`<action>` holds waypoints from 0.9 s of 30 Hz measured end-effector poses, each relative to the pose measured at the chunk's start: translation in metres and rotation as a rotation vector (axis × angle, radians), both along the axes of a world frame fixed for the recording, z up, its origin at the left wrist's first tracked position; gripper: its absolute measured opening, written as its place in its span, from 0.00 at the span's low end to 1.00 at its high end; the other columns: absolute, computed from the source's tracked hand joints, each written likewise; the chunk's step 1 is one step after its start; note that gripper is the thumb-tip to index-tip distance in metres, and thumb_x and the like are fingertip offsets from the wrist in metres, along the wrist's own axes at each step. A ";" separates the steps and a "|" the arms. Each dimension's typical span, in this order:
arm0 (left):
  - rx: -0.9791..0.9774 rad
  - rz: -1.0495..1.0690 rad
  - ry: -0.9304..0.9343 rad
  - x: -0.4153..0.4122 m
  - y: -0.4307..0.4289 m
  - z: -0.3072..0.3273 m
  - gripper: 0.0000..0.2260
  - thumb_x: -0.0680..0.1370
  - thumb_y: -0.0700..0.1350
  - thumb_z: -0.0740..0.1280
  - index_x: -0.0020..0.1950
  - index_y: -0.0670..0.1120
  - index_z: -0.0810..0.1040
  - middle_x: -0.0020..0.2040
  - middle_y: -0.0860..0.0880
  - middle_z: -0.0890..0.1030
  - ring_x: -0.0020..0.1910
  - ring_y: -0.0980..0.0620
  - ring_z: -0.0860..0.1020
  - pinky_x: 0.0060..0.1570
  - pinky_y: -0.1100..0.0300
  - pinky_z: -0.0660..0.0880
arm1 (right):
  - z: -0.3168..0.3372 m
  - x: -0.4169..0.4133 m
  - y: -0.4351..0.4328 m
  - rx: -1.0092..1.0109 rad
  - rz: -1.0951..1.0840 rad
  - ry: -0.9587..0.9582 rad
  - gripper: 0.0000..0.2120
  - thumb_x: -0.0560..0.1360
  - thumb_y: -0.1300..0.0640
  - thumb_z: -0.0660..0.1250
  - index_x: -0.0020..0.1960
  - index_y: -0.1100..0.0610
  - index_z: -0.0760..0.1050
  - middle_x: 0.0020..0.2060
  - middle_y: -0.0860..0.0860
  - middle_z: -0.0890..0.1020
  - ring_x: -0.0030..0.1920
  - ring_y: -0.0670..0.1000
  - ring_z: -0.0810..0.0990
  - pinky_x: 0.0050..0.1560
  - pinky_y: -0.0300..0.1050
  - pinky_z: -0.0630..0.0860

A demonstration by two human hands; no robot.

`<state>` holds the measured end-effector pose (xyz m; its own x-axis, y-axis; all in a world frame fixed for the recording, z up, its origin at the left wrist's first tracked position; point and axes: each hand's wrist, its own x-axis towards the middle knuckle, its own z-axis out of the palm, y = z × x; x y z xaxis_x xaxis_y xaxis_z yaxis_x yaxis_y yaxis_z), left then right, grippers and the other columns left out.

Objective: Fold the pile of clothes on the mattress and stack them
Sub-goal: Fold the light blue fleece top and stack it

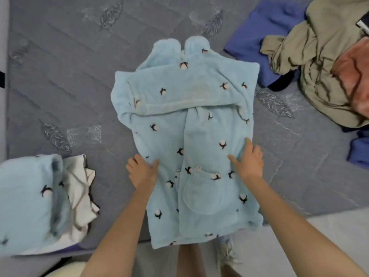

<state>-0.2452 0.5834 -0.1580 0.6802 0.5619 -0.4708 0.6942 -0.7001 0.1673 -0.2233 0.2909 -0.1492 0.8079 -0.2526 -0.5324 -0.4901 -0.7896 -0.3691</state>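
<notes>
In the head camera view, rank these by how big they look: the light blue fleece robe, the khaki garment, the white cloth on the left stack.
1. light blue fleece robe
2. khaki garment, partly cut off
3. white cloth, mostly covered

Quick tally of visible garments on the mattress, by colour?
Light blue fleece: 2, robe being folded, folded piece
White: 1
Dark blue: 2
Khaki: 1
Pink: 1
Total: 7
</notes>
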 end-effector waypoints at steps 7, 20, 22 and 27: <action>-0.057 -0.053 -0.309 -0.015 -0.003 -0.001 0.07 0.82 0.39 0.55 0.45 0.41 0.67 0.37 0.45 0.69 0.36 0.47 0.67 0.30 0.55 0.58 | -0.002 -0.010 -0.016 0.058 0.130 -0.231 0.13 0.80 0.63 0.59 0.64 0.60 0.67 0.59 0.60 0.72 0.47 0.63 0.74 0.46 0.54 0.72; -0.107 0.222 -0.341 -0.084 -0.016 -0.006 0.16 0.77 0.55 0.66 0.49 0.43 0.67 0.46 0.45 0.71 0.49 0.41 0.72 0.42 0.50 0.69 | -0.014 -0.060 -0.036 0.011 -0.260 -0.249 0.26 0.71 0.45 0.72 0.59 0.61 0.69 0.54 0.57 0.74 0.57 0.59 0.72 0.57 0.60 0.71; -0.022 0.059 -0.175 -0.100 -0.028 -0.014 0.17 0.76 0.56 0.67 0.50 0.42 0.69 0.50 0.44 0.71 0.53 0.42 0.70 0.44 0.49 0.69 | -0.018 -0.078 -0.029 0.000 -0.174 -0.190 0.22 0.70 0.44 0.72 0.49 0.60 0.68 0.47 0.56 0.74 0.50 0.57 0.73 0.49 0.57 0.73; -0.029 0.096 -0.306 -0.101 -0.022 -0.013 0.07 0.81 0.43 0.59 0.45 0.42 0.67 0.43 0.41 0.73 0.44 0.39 0.75 0.34 0.53 0.66 | -0.022 -0.086 -0.035 0.006 -0.095 -0.216 0.06 0.79 0.59 0.61 0.47 0.61 0.66 0.40 0.57 0.72 0.40 0.56 0.71 0.36 0.49 0.65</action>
<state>-0.3458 0.5610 -0.1711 0.7370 0.6199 -0.2693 0.6714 -0.6255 0.3975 -0.3097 0.2556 -0.1716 0.8761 -0.3302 -0.3513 -0.4711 -0.7411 -0.4783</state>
